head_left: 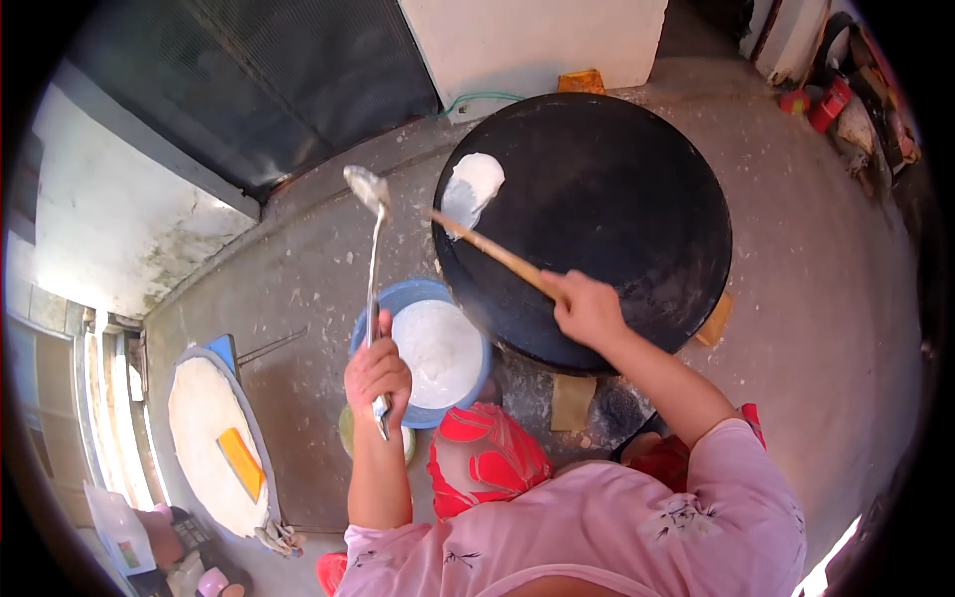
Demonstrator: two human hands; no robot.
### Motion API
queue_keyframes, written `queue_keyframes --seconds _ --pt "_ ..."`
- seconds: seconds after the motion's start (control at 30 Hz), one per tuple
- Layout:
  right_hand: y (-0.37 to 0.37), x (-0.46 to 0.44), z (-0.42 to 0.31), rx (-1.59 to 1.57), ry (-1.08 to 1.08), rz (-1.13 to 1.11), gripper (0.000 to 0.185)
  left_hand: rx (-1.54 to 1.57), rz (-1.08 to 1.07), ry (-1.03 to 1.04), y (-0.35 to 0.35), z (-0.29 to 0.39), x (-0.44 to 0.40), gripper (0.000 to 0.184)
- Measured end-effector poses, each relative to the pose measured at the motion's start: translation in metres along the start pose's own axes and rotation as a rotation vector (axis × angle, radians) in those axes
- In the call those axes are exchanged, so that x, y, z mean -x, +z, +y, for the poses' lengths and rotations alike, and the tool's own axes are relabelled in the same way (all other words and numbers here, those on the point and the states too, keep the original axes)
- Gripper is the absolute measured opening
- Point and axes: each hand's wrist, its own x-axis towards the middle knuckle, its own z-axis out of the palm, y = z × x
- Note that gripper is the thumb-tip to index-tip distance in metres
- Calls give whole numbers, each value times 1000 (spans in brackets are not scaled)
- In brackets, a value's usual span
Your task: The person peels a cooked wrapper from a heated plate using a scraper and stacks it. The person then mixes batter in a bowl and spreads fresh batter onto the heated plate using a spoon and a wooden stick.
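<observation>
"Pink floral shirt point(587, 532), is that what sits closest to us?"

"Yes, with a knee point(487, 460) in red patterned cloth just past it, between the two forearms."

"What is the left hand point(378, 376) doing?"

"It is closed around the handle of a metal ladle point(374, 239). The ladle stands out beyond the fist, its bowl farthest away and smeared with white, and the handle's end pokes out on the near side."

"And the right hand point(589, 310)?"

"Closed too, gripping a wooden stick point(497, 255). The stick slants away over the round black griddle point(607, 219), toward the left."

"Is anything on the griddle?"

"One patch of white batter point(476, 187), near the left edge, ahead of both hands. The stick passes over its near end; I can't tell whether they touch."

"Where's the rest of the batter?"

"More white mixture point(438, 353) lies in a blue basin point(485, 376), just right of the left hand. A greenish bowl point(346, 431) is partly hidden behind the left wrist."

"Anything farther left?"

"Well apart from the left hand, a pale flatbread point(204, 418) lies on a round board point(269, 468), with a yellow scraper point(240, 464) on top."
</observation>
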Motion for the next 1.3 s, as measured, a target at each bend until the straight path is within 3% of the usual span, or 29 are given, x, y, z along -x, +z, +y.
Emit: queue_keyframes --seconds 0.07,0.17,0.2,0.27,0.3,0.33,0.4,0.47,0.53,0.6,0.63,0.67,0.77,0.93,0.97,1.0,1.1,1.23,1.3 --pt "0 1 11 256 -104 -37 43 -17 119 84 -13 6 18 38" --pt "-11 -40 45 512 -42 105 42 61 242 171 -38 12 43 37" --pt "-14 -46 41 477 65 67 41 60 246 166 -50 16 53 37" --pt "5 -35 34 64 191 132 39 139 348 246 -72 25 67 36" --pt "8 -25 22 -16 173 134 38 154 403 285 -76 23 70 35" --pt "2 -18 8 28 93 21 38 159 395 281 -85 26 75 35" --pt "3 -29 21 344 -15 20 42 212 485 347 -102 32 84 34" --pt "-3 -54 57 486 58 101 43 249 510 372 -104 31 87 34" --pt "-11 -59 42 286 213 95 41 262 531 370 -104 35 88 34" --pt "22 -44 37 72 154 231 38 249 534 373 -103 38 88 34" --pt "18 -37 13 37 122 160 39 245 541 380 -104 36 86 34" --pt "11 -38 -8 127 121 -35 41 248 541 377 -104 35 84 34" --pt "7 -74 24 517 90 12 42 203 577 403 -105 33 84 34" --pt "21 -49 43 106 242 201 42 245 553 356 -109 43 87 34" --pt "9 -37 24 83 206 71 41 231 571 380 -107 41 86 34" --pt "3 -33 16 170 154 3 41 233 569 377 -108 41 84 34" --pt "-9 -62 70 531 156 158 43 206 570 369 -110 41 88 35" --pt "2 -65 52 113 346 203 42 203 578 374 -109 46 88 35" --pt "13 -68 29 214 247 95 46 203 567 381 -110 43 84 34"
